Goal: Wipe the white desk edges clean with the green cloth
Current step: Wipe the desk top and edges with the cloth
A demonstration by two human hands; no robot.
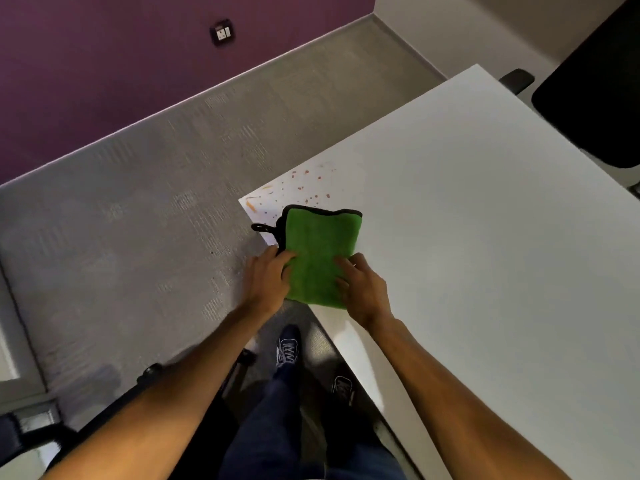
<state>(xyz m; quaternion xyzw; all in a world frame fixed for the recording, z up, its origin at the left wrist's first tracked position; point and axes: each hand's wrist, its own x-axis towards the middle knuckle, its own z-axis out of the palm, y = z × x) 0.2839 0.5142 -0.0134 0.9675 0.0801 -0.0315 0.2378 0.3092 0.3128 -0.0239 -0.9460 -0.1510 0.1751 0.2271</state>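
Far left you had the purple wall (104, 64) with a wall socket (222, 32) on it, then a stretch of grey carpet (138, 202) running up to the desk. Down in the bottom left corner there was a bit of a black chair base (41, 424), hard to make out more than that. Your left hand (266, 278) sat at the near-left corner of the white desk (485, 237), fingers curled around the left side of the green cloth (320, 258), so it was clamped on the cloth right where the desk edge runs. The cloth lay folded and flat on the corner, black trim along its far side and a little black hanging loop (263, 228) poking out over the edge to the left. Just past it the desktop was speckled with orange-red spots (304, 188) and a smear near the corner. Your right hand (363, 289) was on the cloth's right side, fingers bent down onto it, pressing more than gripping as far as I could tell. Below, your dark sneakers (289, 348) and jeans stood on the carpet next to the desk. Far right, a black office chair (595, 91) was tucked at the opposite side.
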